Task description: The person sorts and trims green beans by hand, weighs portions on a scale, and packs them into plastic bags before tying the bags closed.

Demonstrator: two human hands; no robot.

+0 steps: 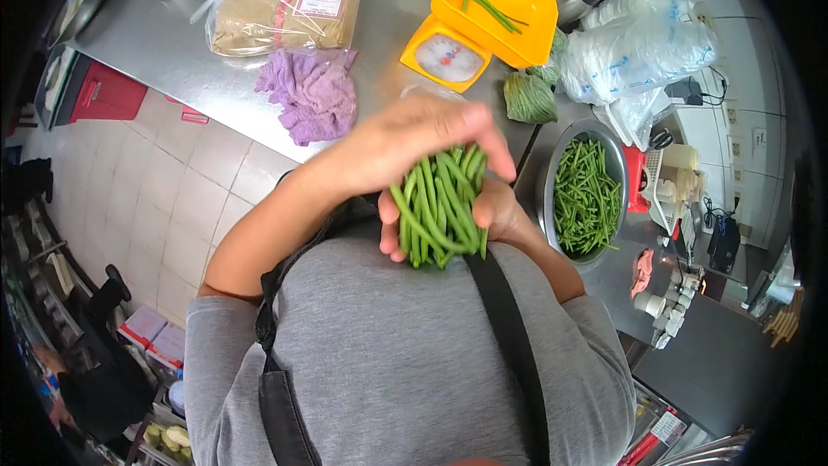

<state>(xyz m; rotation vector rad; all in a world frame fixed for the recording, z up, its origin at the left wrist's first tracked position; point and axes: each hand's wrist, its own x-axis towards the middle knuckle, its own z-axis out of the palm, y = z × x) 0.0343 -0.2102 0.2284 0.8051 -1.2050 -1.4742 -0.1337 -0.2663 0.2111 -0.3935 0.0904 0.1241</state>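
A bunch of green beans (437, 207) is held upright close to my chest. My right hand (502, 211) is wrapped round it from below, the thumb on one side and fingertips showing on the other. Over the top ends of the beans arches my left hand (423, 134), its fingers stretched out, bent and slightly blurred; I cannot tell how firmly it touches them. To the right, a metal bowl (547, 198) holds many loose green beans (588, 194).
Ahead stands a yellow scale (423, 33) whose orange pan (539, 4) holds a few beans. Tied green bundles (529, 97) lie beside it, near plastic bags (638, 52). A purple cloth (310, 95) and wrapped brown package (285, 4) sit left on the metal counter (185, 43).
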